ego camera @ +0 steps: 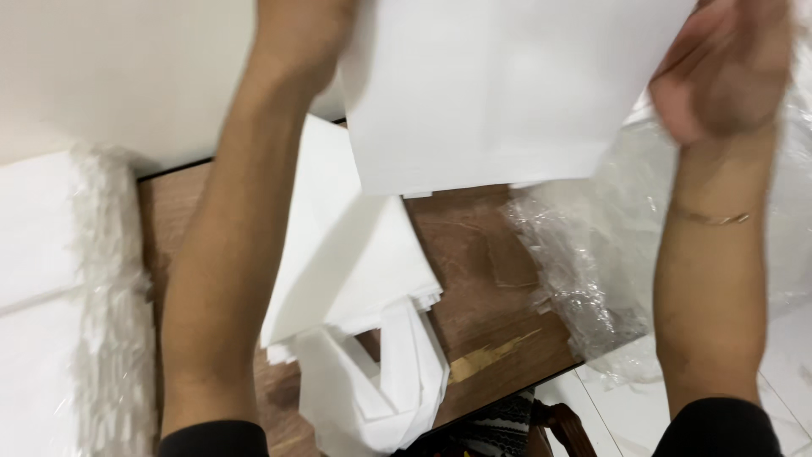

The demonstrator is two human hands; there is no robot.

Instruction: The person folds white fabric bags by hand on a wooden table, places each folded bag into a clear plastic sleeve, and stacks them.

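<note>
Both my arms reach up over a brown wooden table (482, 254). My right hand (719, 72) grips the right edge of a flat white fabric bag (499, 93) held up near the top of the view. My left hand is hidden behind that bag; only my left forearm (228, 237) shows, running up to the bag's left side. Under it a stack of folded white fabric bags (347, 245) lies on the table, its handle loops (389, 381) hanging toward me.
Crumpled clear plastic wrap (592, 254) lies at the right of the table. A plastic-wrapped pile of white material (59, 296) sits at the left. White wall (118, 68) behind; a dark chair part (558, 423) and pale tiled floor (617, 415) below the table's near edge.
</note>
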